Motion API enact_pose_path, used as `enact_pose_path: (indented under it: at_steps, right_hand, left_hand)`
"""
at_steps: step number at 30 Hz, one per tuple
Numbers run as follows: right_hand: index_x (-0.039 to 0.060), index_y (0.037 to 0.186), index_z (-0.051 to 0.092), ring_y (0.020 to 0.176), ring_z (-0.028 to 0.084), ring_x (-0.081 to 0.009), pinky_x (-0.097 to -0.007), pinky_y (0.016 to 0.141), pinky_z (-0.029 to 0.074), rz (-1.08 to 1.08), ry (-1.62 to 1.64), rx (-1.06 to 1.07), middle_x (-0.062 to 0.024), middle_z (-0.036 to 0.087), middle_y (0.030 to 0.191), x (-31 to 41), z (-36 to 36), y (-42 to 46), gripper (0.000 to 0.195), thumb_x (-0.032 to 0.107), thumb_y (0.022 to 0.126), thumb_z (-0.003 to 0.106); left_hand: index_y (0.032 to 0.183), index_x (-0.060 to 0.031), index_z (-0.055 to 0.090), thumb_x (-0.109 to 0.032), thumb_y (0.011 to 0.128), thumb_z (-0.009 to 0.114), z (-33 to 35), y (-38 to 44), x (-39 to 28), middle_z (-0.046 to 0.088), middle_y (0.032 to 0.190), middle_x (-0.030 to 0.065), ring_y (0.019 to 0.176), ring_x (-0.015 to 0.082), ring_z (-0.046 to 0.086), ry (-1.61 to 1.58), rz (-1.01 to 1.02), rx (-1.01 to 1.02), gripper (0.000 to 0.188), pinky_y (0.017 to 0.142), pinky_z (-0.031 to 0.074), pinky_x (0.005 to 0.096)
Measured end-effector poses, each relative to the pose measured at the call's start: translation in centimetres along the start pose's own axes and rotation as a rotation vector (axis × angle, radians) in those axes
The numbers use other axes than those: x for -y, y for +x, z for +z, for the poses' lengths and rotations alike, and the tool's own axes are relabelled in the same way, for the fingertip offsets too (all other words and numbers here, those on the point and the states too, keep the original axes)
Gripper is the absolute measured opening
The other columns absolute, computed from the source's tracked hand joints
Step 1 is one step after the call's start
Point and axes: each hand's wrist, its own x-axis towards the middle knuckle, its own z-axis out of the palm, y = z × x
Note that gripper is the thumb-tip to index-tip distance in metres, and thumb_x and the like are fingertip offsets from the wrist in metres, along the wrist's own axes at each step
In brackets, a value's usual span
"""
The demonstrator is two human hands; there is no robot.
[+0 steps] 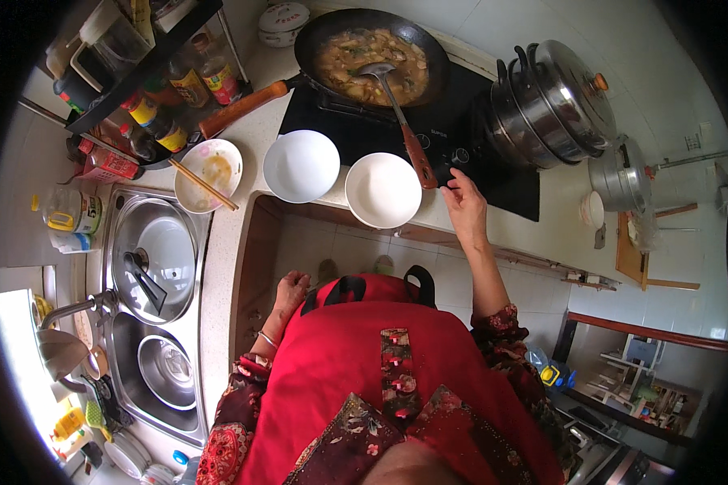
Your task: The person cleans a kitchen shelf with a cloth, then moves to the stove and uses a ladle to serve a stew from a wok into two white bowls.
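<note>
My right hand [466, 203] is over the front edge of the cooktop [497, 191], fingers apart and holding nothing. Its fingertips are just below a control knob [460, 156] and right of the handle end of a wok spatula [414, 148]. The spatula's metal head lies in a wok [437, 60] of brothy stew [346, 57]. Two white bowls, one at left [301, 166] and one at right [383, 190], stand by the cooktop's front edge; both look empty. My left hand [291, 291] hangs by my red apron [340, 351], fingers curled and partly hidden from view.
A steel steamer pot [540, 115] stands on the cooktop's right side. Wooden chopsticks [203, 183] lie across a soiled plate [188, 191] at the counter corner. The wok's wooden handle [242, 108] points left towards sauce bottles [218, 76]. A double sink [203, 254] lies left.
</note>
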Motion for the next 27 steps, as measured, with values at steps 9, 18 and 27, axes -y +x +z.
enact_pose_path:
  at_steps: [9, 18, 27]
  right_hand:
    - [0.0135, 0.132, 0.042, 0.081, 0.061, -0.0223, -0.0344, 0.068, 0.053, -0.392, -0.061, 0.083, -0.0115, 0.049, 0.116, 4.9, -1.2, 3.8, 0.071, 0.001, 0.068, 0.071]
    - [0.0074, 0.109, 0.059, 0.086, 0.060, -0.0260, -0.0351, 0.071, 0.053, -0.954, -0.136, 0.272, -0.0133, 0.049, 0.110, 6.0, -1.1, 8.1, 0.047, 0.003, 0.064, 0.070]
    - [0.0018, 0.102, 0.058, 0.092, 0.061, -0.0322, -0.0365, 0.077, 0.054, -0.923, -0.237, 0.313, -0.0196, 0.050, 0.114, 6.2, -1.6, 8.6, 0.033, 0.004, 0.070, 0.066]
  left_hand:
    - [0.093, 0.0012, 0.061, -0.023, 0.085, 0.056, 0.3, -1.1, -2.6, 0.063, 0.074, 0.0089, 0.064, 0.0141, 0.059, 0.034, 0.009, -0.023, 0.026, 0.060, 0.048, 0.0291]
    - [0.091, 0.0008, 0.062, -0.022, 0.085, 0.057, 3.5, -2.8, -1.3, 0.064, 0.076, 0.0089, 0.067, 0.0145, 0.059, -0.061, 0.025, -0.161, 0.024, 0.063, 0.047, 0.0280]
    - [0.094, -0.0004, 0.058, -0.015, 0.090, 0.054, 1.7, -4.8, -9.4, 0.057, 0.075, 0.0019, 0.063, 0.0083, 0.052, -0.163, 0.159, -0.367, 0.016, 0.056, 0.042, 0.0229]
